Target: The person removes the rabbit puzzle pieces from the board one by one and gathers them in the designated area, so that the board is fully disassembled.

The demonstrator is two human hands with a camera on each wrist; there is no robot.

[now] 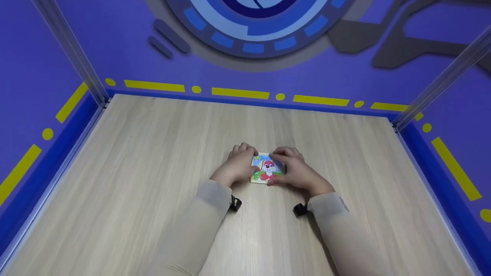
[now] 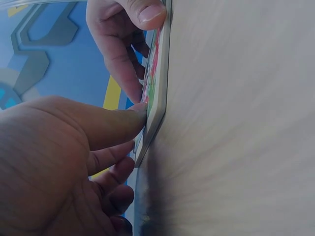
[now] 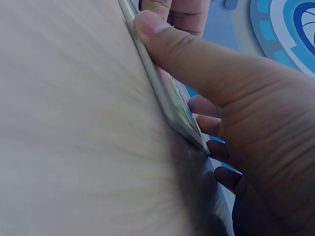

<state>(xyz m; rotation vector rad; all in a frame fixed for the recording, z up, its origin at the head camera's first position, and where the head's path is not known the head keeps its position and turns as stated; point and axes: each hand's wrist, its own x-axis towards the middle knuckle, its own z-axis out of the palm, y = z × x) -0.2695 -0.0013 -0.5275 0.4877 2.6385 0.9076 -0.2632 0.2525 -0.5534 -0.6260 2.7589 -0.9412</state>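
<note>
A small square picture board (image 1: 267,167) with a pale rim lies flat on the wooden table, showing a red and white cartoon animal on green and blue. My left hand (image 1: 238,164) is at its left side, thumb tip (image 2: 135,118) on the printed face and fingers bent by the far left corner. From the right, my right hand (image 1: 299,170) spans the board, its thumb (image 3: 152,24) at the near edge and its forefinger at the far edge. Both hands cover parts of the picture. The board's pale edge (image 2: 160,105) shows side-on in the left wrist view.
The light wood tabletop (image 1: 153,153) stretches around the hands. Blue-purple panels (image 1: 126,46) with yellow dashes enclose it at the back and sides, joined by metal corner posts (image 1: 73,50). A black wrist device (image 1: 301,209) sits by the right cuff, another (image 1: 236,203) by the left.
</note>
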